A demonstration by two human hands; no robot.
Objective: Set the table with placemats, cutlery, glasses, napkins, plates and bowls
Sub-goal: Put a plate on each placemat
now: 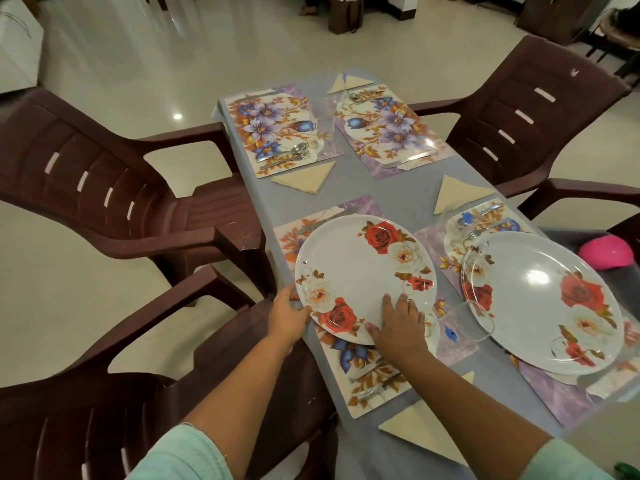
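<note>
Left hand (289, 315) is gripping the round white rose-patterned plate (363, 275)'s rim; right hand (401, 325) is pressing flat, fingers straight. Sliding risks displacing the steel cutlery (374, 379) beneath.

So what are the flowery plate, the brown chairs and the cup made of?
The plate with roses under both hands looks like glossy melamine or plastic: a smooth white surface with printed flowers. It could be ceramic. The brown chairs look like moulded plastic, with ribbed, slotted backs. The cup looks like clear glass; you see through it.
</note>
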